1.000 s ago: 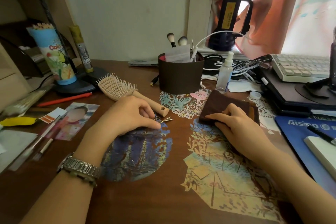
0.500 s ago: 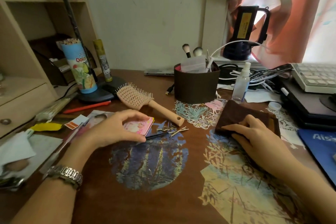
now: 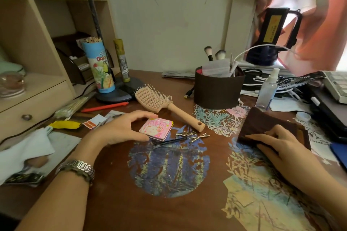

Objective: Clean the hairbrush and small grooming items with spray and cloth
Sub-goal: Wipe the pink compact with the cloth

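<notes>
A beige vented hairbrush [image 3: 154, 98] lies bristles up on the brown desk [image 3: 116, 184]. My left hand [image 3: 120, 130] pinches a pink square compact [image 3: 156, 128] between thumb and fingers, just in front of the brush. Metal hair clips [image 3: 190, 134] and a thin dark tool [image 3: 170, 141] lie to the right of the compact. My right hand [image 3: 279, 143] rests with stretched fingers on the folded brown cloth [image 3: 262, 123]. A clear spray bottle [image 3: 267, 90] stands behind the cloth.
A brown organiser [image 3: 217, 90] with makeup brushes stands behind the brush. A pencil tube [image 3: 98, 65] and lamp base [image 3: 114, 96] sit at back left, with a shelf unit [image 3: 33, 88], papers and a white cloth [image 3: 24, 152] on the left. A keyboard [image 3: 336, 86] and cables fill the right.
My left hand left the hair clips and took hold of the pink compact, which now shows fully. My right hand stayed on the cloth. The view tilted up.
</notes>
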